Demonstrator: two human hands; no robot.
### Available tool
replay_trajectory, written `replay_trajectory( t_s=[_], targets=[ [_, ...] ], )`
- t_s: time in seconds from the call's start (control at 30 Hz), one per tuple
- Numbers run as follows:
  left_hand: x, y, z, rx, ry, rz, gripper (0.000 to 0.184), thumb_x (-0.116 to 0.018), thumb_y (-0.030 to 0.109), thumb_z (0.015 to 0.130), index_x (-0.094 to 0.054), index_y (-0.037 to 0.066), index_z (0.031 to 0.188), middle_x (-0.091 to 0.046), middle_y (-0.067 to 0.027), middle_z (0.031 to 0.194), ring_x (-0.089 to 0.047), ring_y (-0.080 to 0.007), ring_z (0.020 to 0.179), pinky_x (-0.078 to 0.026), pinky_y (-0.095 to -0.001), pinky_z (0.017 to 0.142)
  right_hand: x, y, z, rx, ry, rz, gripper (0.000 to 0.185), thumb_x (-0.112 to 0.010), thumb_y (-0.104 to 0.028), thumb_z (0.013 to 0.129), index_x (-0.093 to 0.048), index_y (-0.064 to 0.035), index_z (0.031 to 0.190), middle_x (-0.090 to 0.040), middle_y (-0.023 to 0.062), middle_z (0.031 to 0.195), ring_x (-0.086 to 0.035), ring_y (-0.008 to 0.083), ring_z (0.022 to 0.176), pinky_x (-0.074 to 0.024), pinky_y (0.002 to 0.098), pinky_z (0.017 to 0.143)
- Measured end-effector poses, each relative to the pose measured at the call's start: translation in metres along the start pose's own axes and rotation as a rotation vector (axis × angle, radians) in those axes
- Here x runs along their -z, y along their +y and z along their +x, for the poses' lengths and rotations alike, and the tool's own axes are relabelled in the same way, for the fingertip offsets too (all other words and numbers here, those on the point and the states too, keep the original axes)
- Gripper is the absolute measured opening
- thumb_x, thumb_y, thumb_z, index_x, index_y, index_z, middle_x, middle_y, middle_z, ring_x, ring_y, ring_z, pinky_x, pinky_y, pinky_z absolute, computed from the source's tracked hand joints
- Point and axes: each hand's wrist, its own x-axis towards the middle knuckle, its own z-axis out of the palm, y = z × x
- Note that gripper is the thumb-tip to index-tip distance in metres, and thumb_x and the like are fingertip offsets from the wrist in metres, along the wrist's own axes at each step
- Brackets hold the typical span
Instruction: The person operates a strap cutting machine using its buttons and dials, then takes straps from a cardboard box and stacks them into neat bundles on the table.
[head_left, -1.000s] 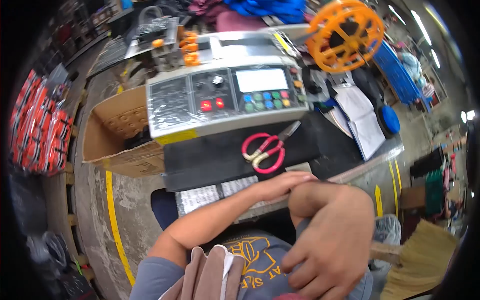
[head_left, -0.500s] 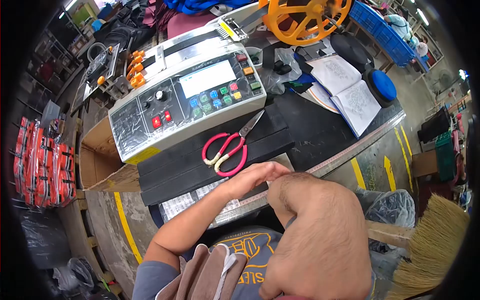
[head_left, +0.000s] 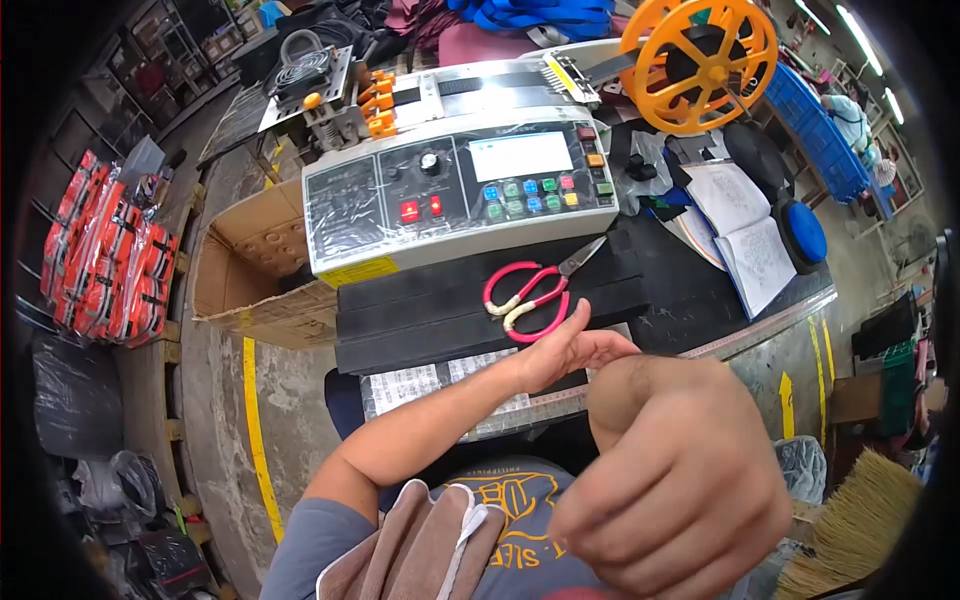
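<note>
My left hand is over the front edge of the table, thumb raised and fingers stretched to the right. Its fingertips run behind my right wrist. Close to the camera, my right hand is closed, its fingers curled in; whatever they may hold is hidden. Just beyond my left hand, red-handled scissors lie with their blades apart on black strips. Behind them stands a control machine with a lit screen, coloured buttons and black webbing along its top.
An orange reel stands behind the machine. On the right lie an open notebook and a blue roll. A cardboard box is left of the machine. A straw broom is at lower right.
The view has shifted, so the machine and scissors sit farther right. My left thumb has lifted away from its fingers. The curled fingers of my right hand now show.
</note>
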Motion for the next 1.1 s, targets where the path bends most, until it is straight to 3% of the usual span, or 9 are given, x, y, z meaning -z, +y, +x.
replay_trajectory(
  t_s=[0.1, 0.2, 0.37, 0.47, 0.6, 0.7, 0.83, 0.93, 1.1],
  targets=[
    [-0.004, -0.006, 0.000, 0.015, -0.062, -0.057, 0.099, -0.013, 0.082, 0.102, -0.053, 0.006, 0.153, -0.057, -0.0086, 0.151, -0.046, -0.0205, 0.145, -0.029, -0.0420, 0.123, 0.016, -0.005, 0.009, -0.218, -0.159, -0.220, 0.023, -0.081, -0.022, 0.088, -0.073, -0.0058, 0.074, -0.069, 0.0091, 0.071, -0.068, 0.0233, 0.067, -0.0564, 0.0422, 0.071],
    [-0.021, 0.005, -0.010, -0.084, -0.019, 0.085, 0.096, -0.018, 0.080, 0.104, -0.050, 0.005, 0.155, -0.054, -0.0114, 0.155, -0.044, -0.0250, 0.147, -0.027, -0.0436, 0.125, 0.042, -0.008, 0.027, -0.419, -0.380, -0.454, 0.028, -0.086, -0.032, 0.088, -0.080, -0.0054, 0.096, -0.077, 0.0067, 0.081, -0.074, 0.0213, 0.077, -0.0570, 0.0377, 0.077],
    [-0.008, -0.002, -0.006, -0.102, -0.038, 0.076, 0.090, -0.025, 0.077, 0.106, -0.052, 0.005, 0.152, -0.057, -0.0114, 0.152, -0.048, -0.0241, 0.144, -0.030, -0.0437, 0.125, 0.053, 0.012, 0.025, -0.523, -0.353, -0.880, 0.040, -0.091, -0.031, 0.078, -0.080, -0.0022, 0.103, -0.075, 0.0048, 0.078, -0.073, 0.0195, 0.071, -0.0561, 0.0347, 0.072],
    [-0.007, -0.009, 0.000, -0.088, -0.030, 0.054, 0.088, -0.024, 0.076, 0.107, -0.055, 0.005, 0.149, -0.059, -0.0102, 0.149, -0.050, -0.0217, 0.141, -0.031, -0.0425, 0.123, 0.056, 0.008, 0.023, -0.510, -0.385, -0.818, 0.045, -0.093, -0.034, 0.076, -0.080, -0.0005, 0.103, -0.075, 0.0053, 0.077, -0.074, 0.0194, 0.072, -0.0558, 0.0344, 0.071],
    [-0.018, 0.000, 0.001, -0.030, 0.016, 0.006, 0.088, -0.023, 0.076, 0.107, -0.058, 0.004, 0.145, -0.062, -0.0099, 0.145, -0.054, -0.0207, 0.137, -0.036, -0.0409, 0.119, 0.051, -0.005, 0.027, -0.522, -0.436, -0.586, 0.038, -0.091, -0.035, 0.082, -0.081, -0.0057, 0.105, -0.074, 0.0024, 0.079, -0.074, 0.0187, 0.074, -0.0573, 0.0334, 0.074],
    [-0.009, -0.005, 0.003, -0.002, 0.051, 0.012, 0.090, -0.021, 0.075, 0.107, -0.060, 0.002, 0.143, -0.065, -0.0099, 0.140, -0.059, -0.0204, 0.131, -0.040, -0.0403, 0.115, 0.050, -0.022, 0.032, -0.524, -0.487, -0.452, 0.027, -0.084, -0.029, 0.090, -0.081, -0.0070, 0.106, -0.075, 0.0024, 0.084, -0.073, 0.0168, 0.079, -0.0575, 0.0320, 0.078],
    [0.000, -0.007, 0.006, -0.002, -0.033, 0.001, 0.084, -0.017, 0.069, 0.110, -0.059, 0.005, 0.143, -0.063, -0.0063, 0.144, -0.055, -0.0187, 0.136, -0.037, -0.0398, 0.118, 0.053, -0.027, 0.026, -0.434, -0.534, -0.239, 0.019, -0.070, -0.020, 0.099, -0.081, -0.0095, 0.111, -0.076, 0.0024, 0.088, -0.073, 0.0143, 0.080, -0.0550, 0.0290, 0.081],
    [0.000, -0.006, 0.006, -0.006, -0.042, -0.043, 0.085, -0.016, 0.069, 0.110, -0.059, 0.005, 0.144, -0.063, -0.0073, 0.144, -0.055, -0.0184, 0.136, -0.037, -0.0399, 0.118, 0.057, -0.030, 0.026, -0.420, -0.669, -0.100, 0.029, -0.056, -0.010, 0.102, -0.080, -0.0095, 0.118, -0.076, 0.0033, 0.095, -0.072, 0.0135, 0.083, -0.0540, 0.0275, 0.083],
    [0.003, -0.002, 0.005, -0.010, 0.013, -0.234, 0.105, -0.010, 0.084, 0.101, -0.064, 0.003, 0.140, -0.067, -0.0097, 0.139, -0.060, -0.0215, 0.131, -0.041, -0.0386, 0.112, 0.056, -0.032, 0.023, -0.455, -0.710, -0.120, 0.032, -0.054, -0.009, 0.102, -0.079, -0.0087, 0.122, -0.075, 0.0035, 0.098, -0.071, 0.0140, 0.085, -0.0539, 0.0268, 0.083]
  ],
)
